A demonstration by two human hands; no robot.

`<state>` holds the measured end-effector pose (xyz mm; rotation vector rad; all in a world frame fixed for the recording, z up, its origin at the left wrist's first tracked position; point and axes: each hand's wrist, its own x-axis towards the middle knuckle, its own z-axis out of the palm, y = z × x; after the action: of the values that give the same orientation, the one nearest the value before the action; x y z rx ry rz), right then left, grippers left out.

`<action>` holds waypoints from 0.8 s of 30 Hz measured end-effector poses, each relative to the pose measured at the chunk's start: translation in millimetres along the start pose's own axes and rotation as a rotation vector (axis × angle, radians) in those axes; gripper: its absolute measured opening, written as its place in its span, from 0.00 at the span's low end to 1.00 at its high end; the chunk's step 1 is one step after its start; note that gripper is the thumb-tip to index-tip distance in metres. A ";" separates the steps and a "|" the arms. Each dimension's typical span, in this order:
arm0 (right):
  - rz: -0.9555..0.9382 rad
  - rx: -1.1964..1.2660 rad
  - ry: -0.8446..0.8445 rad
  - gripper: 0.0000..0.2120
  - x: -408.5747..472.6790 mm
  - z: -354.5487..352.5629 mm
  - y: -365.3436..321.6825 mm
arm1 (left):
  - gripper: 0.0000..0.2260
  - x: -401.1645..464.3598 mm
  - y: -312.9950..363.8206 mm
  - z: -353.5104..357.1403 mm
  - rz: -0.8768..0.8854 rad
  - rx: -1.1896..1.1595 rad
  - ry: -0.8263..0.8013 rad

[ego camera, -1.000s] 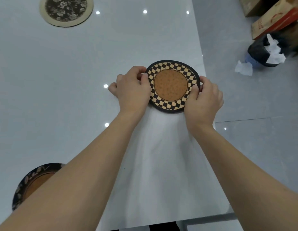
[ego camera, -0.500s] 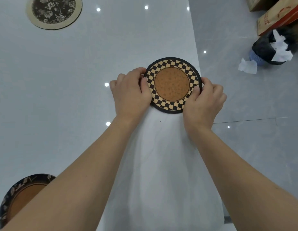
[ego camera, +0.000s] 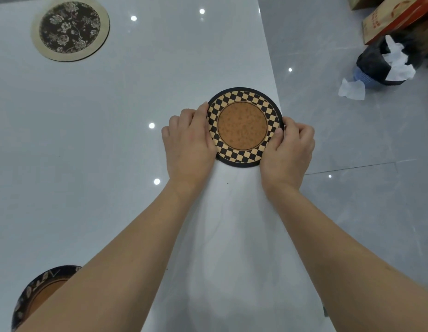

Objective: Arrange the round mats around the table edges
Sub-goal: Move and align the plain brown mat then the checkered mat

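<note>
Both our hands have barely moved since a moment ago, and the mat between them keeps its place near the right edge. We see the glossy pale grey table point(ego camera: 93, 144) filling most of the view. On it, far left, lies the round beige-rimmed mat with a dark floral centre point(ego camera: 70, 28), and at the near left the dark round mat with a leaf border point(ego camera: 44, 287), partly hidden by our forearm. Our left hand point(ego camera: 189, 144) and right hand point(ego camera: 288, 153) clamp opposite sides of the round black-and-tan checkered mat with a brown cork-like centre point(ego camera: 243, 127), fingers curled on its rim as it lies flat.
</note>
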<state>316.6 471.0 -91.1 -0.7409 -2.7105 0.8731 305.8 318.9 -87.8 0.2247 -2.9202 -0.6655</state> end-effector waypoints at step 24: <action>0.015 -0.032 -0.071 0.16 1.7 9.3 7.9 | 0.17 -0.1 -0.1 5.7 0.011 0.087 0.053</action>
<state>315.3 472.8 -103.2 -0.7511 -2.7911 0.8770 305.0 321.2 -92.9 0.2313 -2.9001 -0.5226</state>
